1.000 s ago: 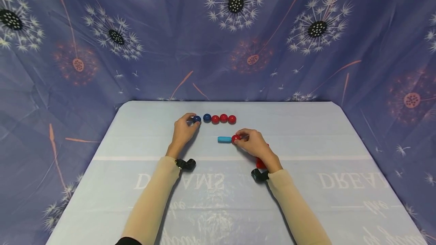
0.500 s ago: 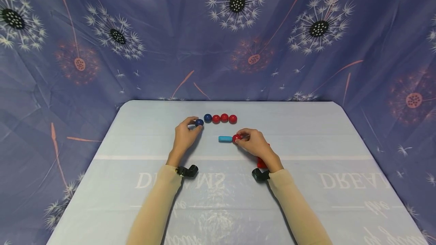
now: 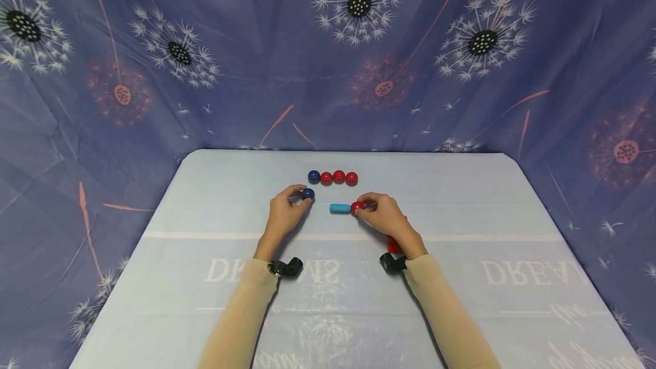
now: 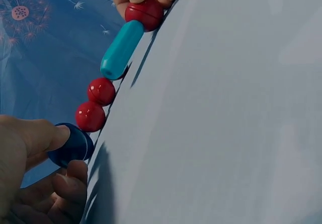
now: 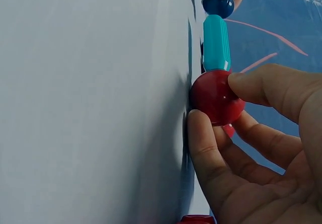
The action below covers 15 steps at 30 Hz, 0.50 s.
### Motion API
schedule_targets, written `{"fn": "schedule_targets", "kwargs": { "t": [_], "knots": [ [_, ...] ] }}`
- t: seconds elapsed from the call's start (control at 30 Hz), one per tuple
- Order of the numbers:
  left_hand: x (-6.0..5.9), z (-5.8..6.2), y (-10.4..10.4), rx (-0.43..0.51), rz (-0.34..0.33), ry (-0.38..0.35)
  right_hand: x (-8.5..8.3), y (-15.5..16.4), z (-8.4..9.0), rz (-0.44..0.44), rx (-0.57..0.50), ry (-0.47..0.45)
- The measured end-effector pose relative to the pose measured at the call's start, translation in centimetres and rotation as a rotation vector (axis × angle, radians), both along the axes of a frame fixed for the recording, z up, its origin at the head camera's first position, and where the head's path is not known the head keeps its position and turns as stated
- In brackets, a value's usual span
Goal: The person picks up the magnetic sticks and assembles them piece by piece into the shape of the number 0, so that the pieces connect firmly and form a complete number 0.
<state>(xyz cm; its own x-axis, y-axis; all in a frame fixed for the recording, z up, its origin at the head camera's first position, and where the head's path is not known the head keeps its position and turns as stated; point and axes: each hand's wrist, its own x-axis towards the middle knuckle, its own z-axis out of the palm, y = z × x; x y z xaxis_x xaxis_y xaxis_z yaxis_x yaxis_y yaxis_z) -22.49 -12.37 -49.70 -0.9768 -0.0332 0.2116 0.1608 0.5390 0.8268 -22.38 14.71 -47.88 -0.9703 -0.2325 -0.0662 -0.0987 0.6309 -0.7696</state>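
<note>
On the table (image 3: pixel 461 198), the left hand (image 3: pixel 285 215) pinches a blue ball (image 3: pixel 307 193); the right hand (image 3: pixel 384 218) pinches a red ball (image 3: pixel 357 206).

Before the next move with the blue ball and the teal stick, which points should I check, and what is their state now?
1. Left hand pinches the blue ball between thumb and fingers: ok.
2. Right hand pinches the red ball: ok.
3. Red ball sits against one end of the teal stick: ok.
4. The stick's other end is bare, blue ball apart from it: ok.
5. Blue ball in line with the stick's free end: cannot tell; in the head view it sits a little farther back.
6. Row of three red balls and one blue ball at the back stands apart from both hands: ok.
</note>
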Motion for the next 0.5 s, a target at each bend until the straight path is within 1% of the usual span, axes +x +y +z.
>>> {"fn": "schedule_targets", "kwargs": {
  "t": [0.23, 0.33, 0.5],
  "knots": [
    [1.0, 0.2, 0.4, 0.016, -0.062, -0.056, 0.2, 0.0, -0.2, 0.004, -0.004, 0.001],
    [1.4, 0.3, 0.5, 0.045, -0.088, -0.096, 0.1, -0.1, -0.2, 0.005, -0.007, 0.002],
    [1.7, 0.3, 0.9, 0.085, -0.137, -0.125, 0.1, 0.0, -0.2, 0.0, -0.012, 0.016]
  ]
}}
